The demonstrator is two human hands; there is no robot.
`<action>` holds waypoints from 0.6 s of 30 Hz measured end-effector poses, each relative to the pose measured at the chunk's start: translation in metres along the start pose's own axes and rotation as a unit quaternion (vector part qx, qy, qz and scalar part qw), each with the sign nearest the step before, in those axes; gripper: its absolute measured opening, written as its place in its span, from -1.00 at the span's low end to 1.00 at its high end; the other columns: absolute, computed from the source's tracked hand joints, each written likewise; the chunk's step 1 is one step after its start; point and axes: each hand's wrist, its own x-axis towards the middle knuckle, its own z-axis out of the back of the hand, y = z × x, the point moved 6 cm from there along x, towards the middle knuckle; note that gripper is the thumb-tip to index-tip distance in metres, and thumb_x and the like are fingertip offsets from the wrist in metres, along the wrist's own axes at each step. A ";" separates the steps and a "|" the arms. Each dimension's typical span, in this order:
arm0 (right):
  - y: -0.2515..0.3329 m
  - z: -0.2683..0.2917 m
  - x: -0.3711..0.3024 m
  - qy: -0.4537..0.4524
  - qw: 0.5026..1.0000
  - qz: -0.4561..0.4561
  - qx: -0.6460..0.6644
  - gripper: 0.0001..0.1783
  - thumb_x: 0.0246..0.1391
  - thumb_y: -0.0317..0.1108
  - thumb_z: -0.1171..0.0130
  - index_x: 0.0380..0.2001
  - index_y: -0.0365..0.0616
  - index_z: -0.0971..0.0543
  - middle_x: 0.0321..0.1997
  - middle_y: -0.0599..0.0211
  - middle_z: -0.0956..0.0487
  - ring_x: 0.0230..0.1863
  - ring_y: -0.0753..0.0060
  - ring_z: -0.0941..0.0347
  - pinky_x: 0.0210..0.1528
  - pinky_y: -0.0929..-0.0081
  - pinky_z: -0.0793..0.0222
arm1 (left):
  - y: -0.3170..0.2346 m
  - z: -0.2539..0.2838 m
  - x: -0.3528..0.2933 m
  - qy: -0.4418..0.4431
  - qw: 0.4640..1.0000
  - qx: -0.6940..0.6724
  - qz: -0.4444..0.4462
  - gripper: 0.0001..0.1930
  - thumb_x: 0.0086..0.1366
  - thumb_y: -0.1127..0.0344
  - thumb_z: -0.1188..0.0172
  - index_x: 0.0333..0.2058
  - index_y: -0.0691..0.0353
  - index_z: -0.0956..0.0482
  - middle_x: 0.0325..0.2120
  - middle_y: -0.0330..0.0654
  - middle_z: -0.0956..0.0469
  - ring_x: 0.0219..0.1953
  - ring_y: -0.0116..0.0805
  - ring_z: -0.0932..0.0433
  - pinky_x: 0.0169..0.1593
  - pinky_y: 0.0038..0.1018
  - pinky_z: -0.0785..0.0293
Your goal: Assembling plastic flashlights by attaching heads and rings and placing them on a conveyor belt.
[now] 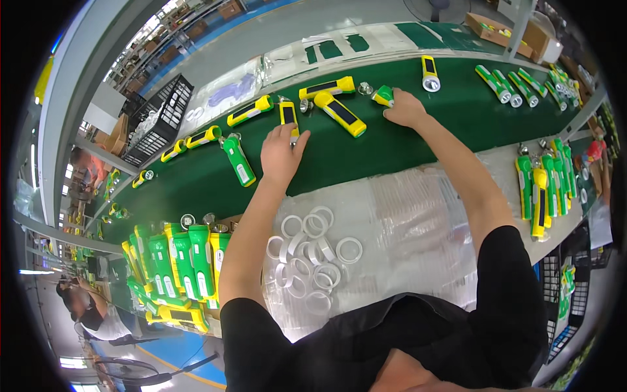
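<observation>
My left hand (279, 157) is on a yellow flashlight (287, 112) with a dark panel, its lower end between my fingers and thumb. Farther right, my right hand (406, 110) is closed on a green-and-yellow flashlight (383, 96), most of which my hand hides. Between the hands a yellow flashlight (341, 114) lies slanted on the green belt (392, 144), below another lying crosswise (326, 87). A loose clear lamp head (366, 88) sits close to the right-hand flashlight. Left of my left hand lies a green flashlight (238, 161), its head end pointing away from me.
White rings (349, 250) lie loosely on the plastic-covered bench (405, 228) before me. Flashlights are stacked at the near left (186, 261) and right (540, 202). A white-headed flashlight (430, 73) stands farther off. Beyond the belt are a black crate (160, 121) and a cardboard box (499, 36).
</observation>
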 end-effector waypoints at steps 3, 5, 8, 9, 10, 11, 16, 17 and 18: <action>0.003 0.030 -0.057 -0.036 0.998 0.031 0.028 -0.30 -0.08 -0.12 -0.25 0.12 -0.23 -0.35 -0.04 -0.06 -0.55 0.02 -0.01 -0.49 0.02 0.21 -0.45 | -0.027 -0.014 -0.008 0.070 0.952 -0.248 0.164 -0.60 0.27 0.07 -0.23 -0.13 0.31 -0.54 -0.29 -0.07 -0.60 -0.24 -0.18 -0.60 -0.20 -0.34 -0.53; 0.013 0.053 -0.109 -0.042 0.992 0.085 0.082 -0.19 -0.06 0.01 -0.29 0.17 -0.23 -0.29 -0.08 -0.09 -0.56 -0.06 -0.09 -0.51 -0.04 0.18 -0.43 | -0.065 -0.032 -0.024 0.153 0.779 -0.492 0.357 -0.40 0.33 -0.09 -0.11 0.05 0.39 -0.43 -0.12 -0.02 -0.55 -0.04 -0.27 -0.54 -0.14 -0.34 -0.57; 0.028 0.077 -0.186 -0.036 0.983 0.115 0.142 -0.18 -0.06 0.07 -0.31 0.16 -0.18 -0.30 -0.11 -0.07 -0.57 -0.13 -0.11 -0.53 -0.13 0.18 -0.45 | -0.135 -0.030 -0.053 0.237 0.547 -0.627 0.502 -0.15 0.28 -0.34 0.03 0.13 0.45 -0.27 0.02 0.07 -0.46 0.07 -0.18 -0.49 0.05 -0.27 -0.52; 0.030 0.079 -0.207 -0.063 0.981 0.131 0.128 -0.17 -0.07 0.12 -0.32 0.16 -0.12 -0.31 -0.15 -0.05 -0.59 -0.18 -0.13 -0.54 -0.19 0.16 -0.45 | -0.149 -0.026 -0.060 0.242 0.541 -0.628 0.505 -0.15 0.28 -0.34 0.03 0.13 0.45 -0.27 0.02 0.07 -0.46 0.07 -0.18 -0.49 0.05 -0.27 -0.52; 0.028 0.076 -0.225 -0.058 0.982 0.124 0.127 -0.17 -0.07 0.12 -0.32 0.16 -0.12 -0.31 -0.15 -0.05 -0.59 -0.18 -0.13 -0.54 -0.19 0.16 -0.45 | -0.173 -0.021 -0.066 0.278 0.465 -0.700 0.465 -0.18 0.29 -0.34 0.05 0.11 0.43 -0.30 0.00 0.06 -0.48 0.04 -0.18 -0.51 0.03 -0.26 -0.53; 0.029 0.081 -0.245 -0.103 0.976 0.156 0.108 -0.17 -0.07 0.13 -0.32 0.17 -0.08 -0.30 -0.16 -0.04 -0.59 -0.19 -0.14 -0.55 -0.21 0.15 -0.45 | -0.197 -0.015 -0.069 0.310 0.383 -0.764 0.417 -0.20 0.29 -0.35 0.06 0.09 0.40 -0.32 -0.02 0.05 -0.50 0.02 -0.19 -0.54 0.02 -0.26 -0.53; 0.015 0.079 -0.316 -0.070 0.987 0.129 0.071 -0.14 -0.09 0.18 -0.33 0.18 0.01 -0.26 -0.16 -0.07 -0.59 -0.23 -0.20 -0.54 -0.27 0.09 -0.45 | -0.236 0.009 -0.096 0.203 0.454 -0.740 0.452 -0.42 0.35 -0.19 -0.02 -0.06 0.31 -0.42 -0.24 -0.15 -0.53 -0.23 -0.40 -0.54 -0.15 -0.44 -0.53; 0.016 0.079 -0.328 -0.051 0.989 0.107 0.086 -0.19 -0.07 0.12 -0.35 0.15 -0.02 -0.28 -0.20 -0.05 -0.59 -0.22 -0.17 -0.55 -0.27 0.15 -0.45 | -0.234 0.017 -0.098 0.171 0.493 -0.728 0.446 -0.47 0.36 -0.15 -0.05 -0.05 0.28 -0.43 -0.28 -0.18 -0.53 -0.25 -0.43 -0.52 -0.18 -0.49 -0.50; 0.014 0.075 -0.338 -0.050 0.990 0.102 0.087 -0.19 -0.07 0.12 -0.35 0.15 -0.02 -0.28 -0.20 -0.05 -0.59 -0.22 -0.17 -0.55 -0.27 0.15 -0.45 | -0.233 0.026 -0.098 0.138 0.531 -0.713 0.437 -0.51 0.36 -0.11 -0.07 -0.05 0.25 -0.44 -0.31 -0.21 -0.53 -0.26 -0.46 -0.51 -0.22 -0.54 -0.47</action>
